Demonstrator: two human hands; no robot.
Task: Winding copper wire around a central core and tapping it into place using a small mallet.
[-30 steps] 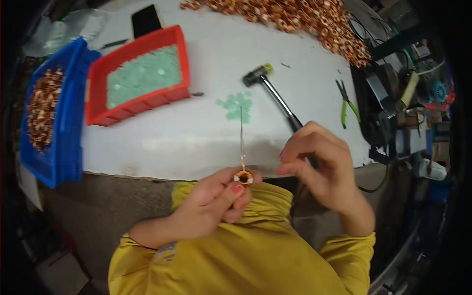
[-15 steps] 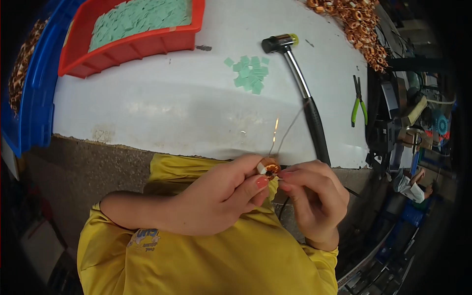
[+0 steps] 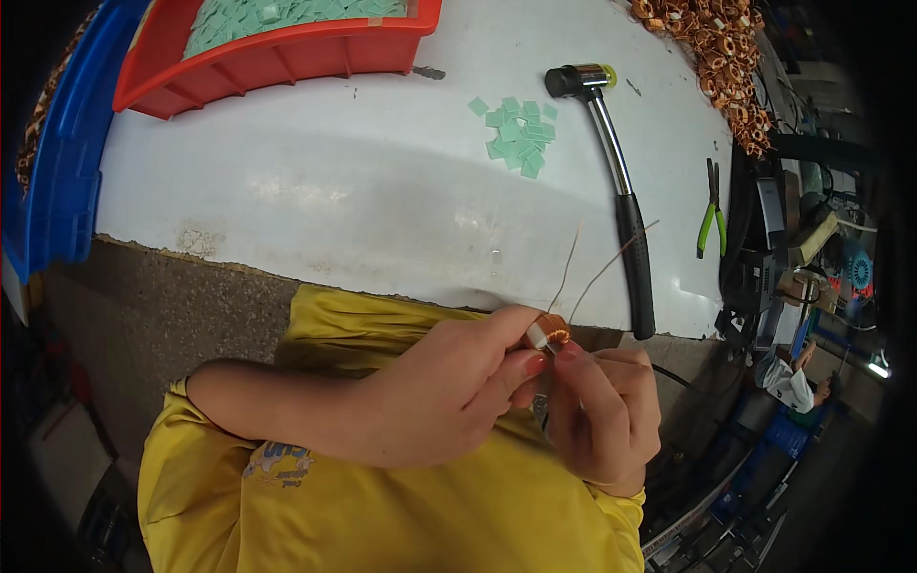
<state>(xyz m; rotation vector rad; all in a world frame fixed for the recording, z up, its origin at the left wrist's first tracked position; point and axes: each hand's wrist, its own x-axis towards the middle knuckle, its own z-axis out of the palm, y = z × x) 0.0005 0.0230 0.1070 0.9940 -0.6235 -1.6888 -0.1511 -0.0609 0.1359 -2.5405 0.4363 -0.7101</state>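
By the near edge of the desk [image 3: 334,215], the left hand [image 3: 449,387] has its grip closed on a copper-wound ring coil [image 3: 554,329], while the right hand [image 3: 607,415] has fingertips against its right side, though whether this grip pinches the coil or something finer cannot be told. The coil looks light and firm, so its left side, around the white block [image 3: 537,336], seems the steadiest hold; the 2 thin wire leads [image 3: 594,280] look springy and easily bent.
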